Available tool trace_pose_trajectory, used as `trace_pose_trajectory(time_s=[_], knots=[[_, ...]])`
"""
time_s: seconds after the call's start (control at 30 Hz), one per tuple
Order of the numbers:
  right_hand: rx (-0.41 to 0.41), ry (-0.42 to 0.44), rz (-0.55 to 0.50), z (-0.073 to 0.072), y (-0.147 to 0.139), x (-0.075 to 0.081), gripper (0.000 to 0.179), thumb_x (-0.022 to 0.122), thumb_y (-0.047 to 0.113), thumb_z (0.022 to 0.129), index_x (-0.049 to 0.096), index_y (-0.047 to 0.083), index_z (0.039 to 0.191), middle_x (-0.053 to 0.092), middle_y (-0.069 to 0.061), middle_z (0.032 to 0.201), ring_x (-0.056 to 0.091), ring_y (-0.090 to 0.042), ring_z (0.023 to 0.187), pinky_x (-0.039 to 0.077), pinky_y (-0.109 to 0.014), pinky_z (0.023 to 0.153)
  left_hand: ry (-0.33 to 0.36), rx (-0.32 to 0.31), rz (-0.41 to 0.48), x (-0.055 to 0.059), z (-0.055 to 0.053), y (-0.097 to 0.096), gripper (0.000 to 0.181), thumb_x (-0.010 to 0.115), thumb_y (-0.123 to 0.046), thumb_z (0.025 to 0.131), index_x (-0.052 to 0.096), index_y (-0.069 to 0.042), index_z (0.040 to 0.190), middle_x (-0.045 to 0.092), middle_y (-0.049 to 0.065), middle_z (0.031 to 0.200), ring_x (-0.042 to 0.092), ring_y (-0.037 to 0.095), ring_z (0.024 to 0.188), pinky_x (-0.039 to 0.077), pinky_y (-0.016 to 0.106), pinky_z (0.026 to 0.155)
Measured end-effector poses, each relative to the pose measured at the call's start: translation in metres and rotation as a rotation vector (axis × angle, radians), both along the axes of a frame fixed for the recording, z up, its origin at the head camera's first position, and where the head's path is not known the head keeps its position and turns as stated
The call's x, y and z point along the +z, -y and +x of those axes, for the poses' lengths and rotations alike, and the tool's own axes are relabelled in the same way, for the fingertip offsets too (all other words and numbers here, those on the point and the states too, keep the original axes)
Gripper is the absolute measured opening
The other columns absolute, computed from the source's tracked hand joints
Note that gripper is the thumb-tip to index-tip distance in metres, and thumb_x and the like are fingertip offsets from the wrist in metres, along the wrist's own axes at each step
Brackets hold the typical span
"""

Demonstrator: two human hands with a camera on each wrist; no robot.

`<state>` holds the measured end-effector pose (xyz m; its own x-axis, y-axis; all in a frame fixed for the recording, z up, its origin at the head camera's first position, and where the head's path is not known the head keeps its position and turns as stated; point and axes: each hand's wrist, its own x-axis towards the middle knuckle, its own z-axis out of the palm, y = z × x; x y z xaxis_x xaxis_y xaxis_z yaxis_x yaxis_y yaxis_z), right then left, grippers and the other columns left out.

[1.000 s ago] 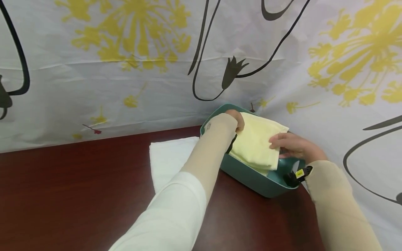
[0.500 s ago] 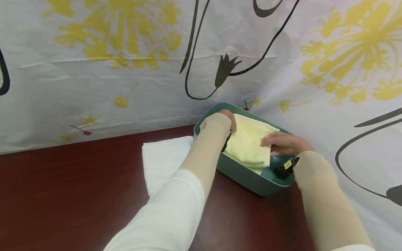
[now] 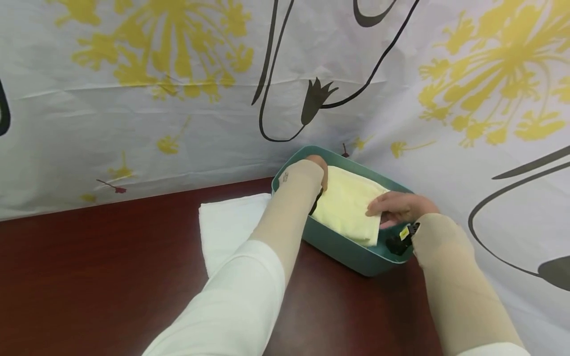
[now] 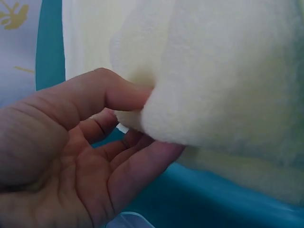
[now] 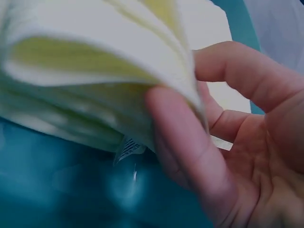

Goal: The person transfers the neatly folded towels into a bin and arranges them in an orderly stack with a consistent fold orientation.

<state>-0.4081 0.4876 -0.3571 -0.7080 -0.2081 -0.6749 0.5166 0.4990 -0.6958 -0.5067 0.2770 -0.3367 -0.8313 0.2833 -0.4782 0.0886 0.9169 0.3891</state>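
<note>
A folded pale yellow towel [image 3: 349,202] lies inside a teal plastic bin [image 3: 343,249], held at both ends. My left hand [image 3: 318,170] is at the bin's far left part, mostly hidden behind its own wrist in the head view. The left wrist view shows the left hand [image 4: 90,137] pinching the towel's edge [image 4: 166,118] between thumb and fingers. At the opposite end my right hand [image 3: 396,207] grips the towel's right edge, thumb on one side and fingers on the other. In the right wrist view, folded layers [image 5: 80,61] and a small printed tag [image 5: 128,148] show beside the right hand [image 5: 228,137].
A folded white cloth [image 3: 231,227] lies on the dark red-brown table [image 3: 111,277], left of the bin and partly under the left forearm. Behind the table and bin hangs a white sheet [image 3: 213,128] printed with yellow flowers and dark stems.
The towel has settled lower into the bin, with both hands still holding it. The head view has shifted slightly, so the bin appears further left.
</note>
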Motion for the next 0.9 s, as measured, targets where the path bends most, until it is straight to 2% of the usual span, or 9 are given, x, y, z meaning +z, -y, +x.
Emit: trace_pose_trajectory(time_s=[0.2, 0.33, 0.43, 0.57, 0.67, 0.77, 0.83, 0.9], knots=[[0.063, 0.005, 0.071, 0.002, 0.001, -0.002, 0.015, 0.056, 0.012, 0.091, 0.061, 0.002, 0.101, 0.061, -0.001, 0.079, 0.059, -0.007, 0.06, 0.051, -0.024, 0.066, -0.007, 0.028, 0.033, 0.009, 0.018, 0.008, 0.01, 0.065, -0.024, 0.083, 0.069, -0.019, 0.09, 0.058, 0.001, 0.099, 0.051, 0.024, 0.093, 0.042, 0.053, 0.078], [0.069, -0.004, 0.076, 0.002, 0.002, -0.002, 0.017, 0.056, 0.012, 0.091, 0.061, 0.002, 0.103, 0.063, -0.002, 0.082, 0.061, -0.009, 0.063, 0.052, -0.025, 0.067, -0.01, 0.036, 0.055, 0.01, 0.023, 0.011, 0.013, 0.061, -0.023, 0.085, 0.069, -0.018, 0.094, 0.058, 0.0, 0.094, 0.052, 0.022, 0.089, 0.043, 0.051, 0.074], [0.068, 0.005, 0.075, 0.002, 0.004, -0.002, 0.017, 0.056, 0.012, 0.092, 0.06, 0.001, 0.105, 0.063, -0.002, 0.086, 0.062, -0.011, 0.067, 0.052, -0.027, 0.068, -0.026, 0.025, 0.057, 0.013, 0.027, 0.016, 0.014, 0.062, -0.024, 0.085, 0.068, -0.016, 0.095, 0.058, 0.001, 0.098, 0.052, 0.022, 0.091, 0.044, 0.05, 0.076], [0.079, -0.004, 0.119, -0.001, 0.006, 0.0, 0.025, 0.057, 0.016, 0.091, 0.057, 0.002, 0.111, 0.06, -0.003, 0.096, 0.063, -0.015, 0.075, 0.052, -0.03, 0.067, -0.066, -0.023, 0.018, 0.019, 0.027, 0.02, 0.024, 0.064, -0.03, 0.085, 0.066, -0.015, 0.104, 0.055, 0.001, 0.114, 0.051, 0.022, 0.102, 0.043, 0.049, 0.084], [0.102, -0.021, 0.161, -0.001, 0.005, 0.005, 0.035, 0.057, 0.022, 0.092, 0.052, 0.001, 0.12, 0.056, -0.007, 0.108, 0.063, -0.02, 0.084, 0.052, -0.033, 0.068, -0.071, -0.057, -0.001, 0.024, 0.024, 0.02, 0.031, 0.065, -0.03, 0.085, 0.065, -0.014, 0.111, 0.055, 0.001, 0.119, 0.052, 0.019, 0.107, 0.043, 0.042, 0.09], [0.122, -0.028, 0.188, -0.002, 0.005, 0.01, 0.042, 0.055, 0.026, 0.093, 0.047, 0.001, 0.126, 0.053, -0.011, 0.115, 0.062, -0.023, 0.088, 0.052, -0.036, 0.069, -0.036, -0.024, 0.044, 0.027, 0.022, 0.02, 0.031, 0.068, -0.025, 0.084, 0.066, -0.014, 0.112, 0.059, 0.0, 0.116, 0.054, 0.016, 0.107, 0.043, 0.033, 0.091], [0.132, -0.034, 0.203, -0.002, 0.005, 0.013, 0.044, 0.054, 0.028, 0.093, 0.046, 0.001, 0.127, 0.053, -0.012, 0.116, 0.062, -0.024, 0.089, 0.052, -0.038, 0.07, 0.0, 0.002, 0.015, 0.032, 0.022, 0.021, 0.038, 0.067, -0.029, 0.084, 0.062, -0.017, 0.12, 0.054, 0.0, 0.125, 0.049, 0.019, 0.115, 0.039, 0.036, 0.096], [0.142, -0.044, 0.22, -0.004, 0.006, 0.015, 0.044, 0.054, 0.028, 0.093, 0.046, 0.001, 0.127, 0.055, -0.013, 0.113, 0.062, -0.025, 0.089, 0.052, -0.038, 0.07, 0.012, 0.036, 0.012, 0.029, 0.017, 0.022, 0.041, 0.067, -0.033, 0.083, 0.06, -0.02, 0.122, 0.05, -0.001, 0.13, 0.046, 0.02, 0.119, 0.037, 0.04, 0.097]])
